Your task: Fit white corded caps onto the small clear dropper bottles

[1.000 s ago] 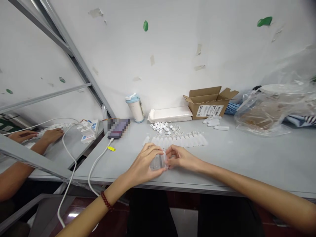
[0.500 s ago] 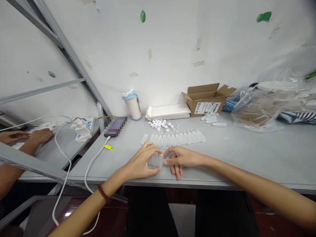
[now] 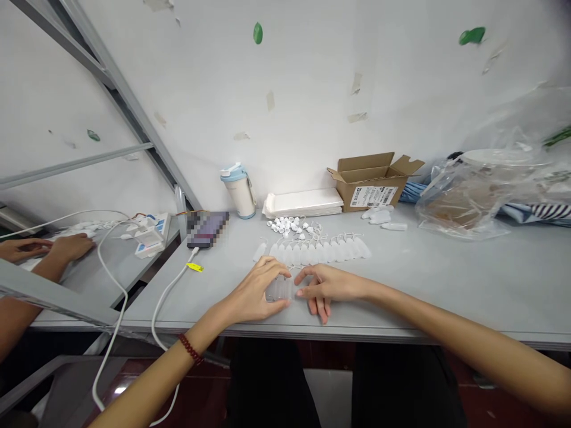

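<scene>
- Far left of the frame: a co-worker's hands (image 3: pixel 57 248) rest on the neighbouring bench, beside a power strip (image 3: pixel 149 233) with a white cable (image 3: pixel 111 285) trailing off the edge.
- Left of centre: a phone (image 3: pixel 207 228) lies flat on the grey table (image 3: pixel 446 279); a lidded cup (image 3: pixel 238 191) stands behind it at the wall.
- Centre, low in the frame: the left hand (image 3: pixel 256 291) curls its fingers over a small cluster of clear vials (image 3: pixel 280 289) — thumb below, fingertips on top, a loose closed hold.
- The vials stand just off the table's near edge, side by side, long axes running away from the viewer; they lie between the two hands, nearer the left.
- Right of them: the right hand (image 3: pixel 328 285) lies flat, fingers spread narrowly, index tip touching the cluster's right side — it grips nothing.
- Above the hands: a row of finished vials (image 3: pixel 319 251), then loose white caps (image 3: pixel 289 226).
- Upper right: stacked white trays (image 3: pixel 303 203), an open cardboard box (image 3: pixel 375 181), a plastic bag (image 3: pixel 482 196).
</scene>
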Tool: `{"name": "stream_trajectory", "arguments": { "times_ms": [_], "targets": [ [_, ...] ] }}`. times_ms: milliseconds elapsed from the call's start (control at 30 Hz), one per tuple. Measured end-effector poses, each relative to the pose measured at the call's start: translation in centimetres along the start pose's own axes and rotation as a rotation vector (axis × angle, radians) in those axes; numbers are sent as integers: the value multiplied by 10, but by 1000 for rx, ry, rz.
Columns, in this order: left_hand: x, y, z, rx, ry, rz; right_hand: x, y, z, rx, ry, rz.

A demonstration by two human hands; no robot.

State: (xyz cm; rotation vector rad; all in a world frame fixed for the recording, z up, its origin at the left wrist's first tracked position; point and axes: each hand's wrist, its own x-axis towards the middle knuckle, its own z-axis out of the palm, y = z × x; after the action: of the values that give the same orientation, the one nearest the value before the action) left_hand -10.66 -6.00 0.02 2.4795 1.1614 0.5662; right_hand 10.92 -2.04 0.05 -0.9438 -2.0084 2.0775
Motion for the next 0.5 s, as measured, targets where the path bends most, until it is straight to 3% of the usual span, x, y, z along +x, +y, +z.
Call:
{"name": "stream_trajectory", "arguments": {
  "times_ms": [333,433,500],
  "targets": [
    [2,1,-6,111,-3,36,0,1,-10,-29,-37,-15],
    [9,3,-15,103,75,24,-11,-8,-25,-92,-28,-45],
    [22,2,-22,84,177,1,-21,-15,-40,-141,76,-72]
  ]
}}
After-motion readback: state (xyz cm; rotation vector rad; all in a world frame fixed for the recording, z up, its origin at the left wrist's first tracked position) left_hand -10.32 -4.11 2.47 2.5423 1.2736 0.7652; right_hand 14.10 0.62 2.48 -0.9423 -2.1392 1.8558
